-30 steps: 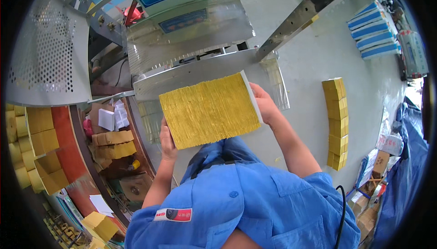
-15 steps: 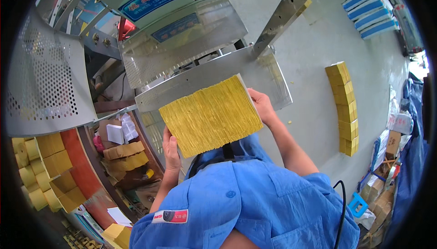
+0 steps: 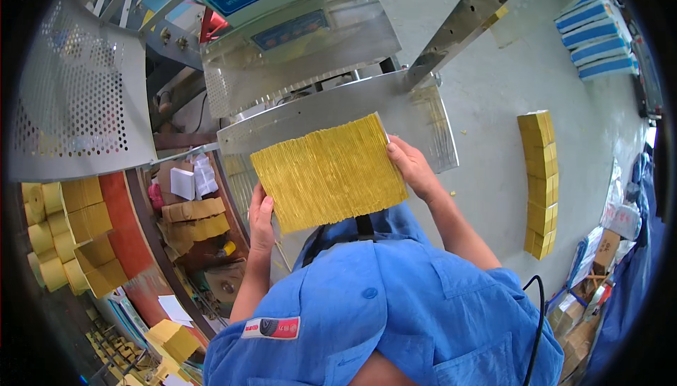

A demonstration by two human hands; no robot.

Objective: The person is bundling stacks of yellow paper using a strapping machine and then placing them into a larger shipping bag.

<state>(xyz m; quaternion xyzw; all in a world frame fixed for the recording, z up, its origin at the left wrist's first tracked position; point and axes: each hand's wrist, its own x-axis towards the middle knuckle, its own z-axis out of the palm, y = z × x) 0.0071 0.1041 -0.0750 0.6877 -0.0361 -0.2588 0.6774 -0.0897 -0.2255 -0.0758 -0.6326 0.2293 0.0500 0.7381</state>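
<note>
Between my two hands is a thick stack of gold paper sheets [image 3: 329,173], its finely ridged edges facing up. My left hand [image 3: 261,218] is closed on the stack's lower left end, with the thumb along its edge. At the right end, my right hand [image 3: 415,167] grips it near the upper corner; some of its fingers are hidden behind the stack. The stack is held in front of my chest, over the near side of a metal machine table [image 3: 296,114], slightly tilted up to the right.
Beyond the table stands a machine with a clear guard [image 3: 303,47]. A metal bar [image 3: 469,16] rises at the right, and a perforated metal panel [image 3: 77,97] stands left. A row of gold paper stacks [image 3: 541,185] lies on the floor. Gold rolls [image 3: 46,238] sit at the left.
The stack has tilted slightly and its white right side shows less. My right hand has shifted a little along that end. The view has turned slightly.
</note>
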